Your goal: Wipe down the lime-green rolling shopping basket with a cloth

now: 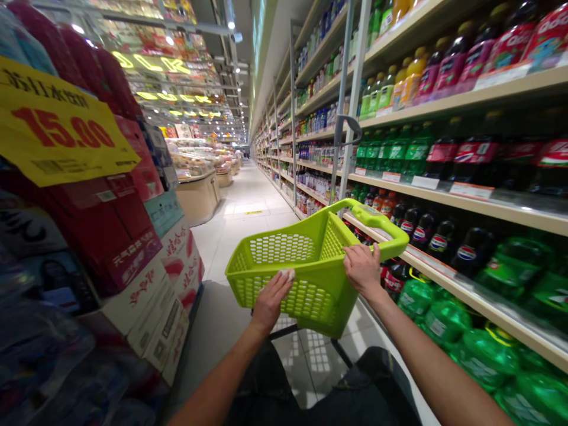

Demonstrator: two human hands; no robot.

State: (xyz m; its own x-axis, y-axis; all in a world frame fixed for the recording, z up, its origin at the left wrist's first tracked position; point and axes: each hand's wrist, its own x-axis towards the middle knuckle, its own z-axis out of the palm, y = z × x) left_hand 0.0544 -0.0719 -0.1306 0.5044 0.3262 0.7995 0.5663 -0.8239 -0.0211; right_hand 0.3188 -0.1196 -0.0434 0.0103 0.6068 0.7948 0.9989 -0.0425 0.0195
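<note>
A lime-green plastic shopping basket (284, 251) hangs tilted in front of me over a supermarket aisle, and nothing shows inside it. My left hand (271, 300) curls its fingers over the basket's near rim, with a small pale thing under the fingertips that I cannot make out. My right hand (362, 269) grips the basket's right edge just below its thick green handle (377, 222).
Shelves of soft-drink bottles (444, 148) run along the right, with green bottles (448, 319) low beside my right arm. Stacked red and white cartons (146, 260) under a yellow price sign (57, 127) stand on the left. The tiled aisle floor (248, 201) stretches ahead. My dark trousers show below.
</note>
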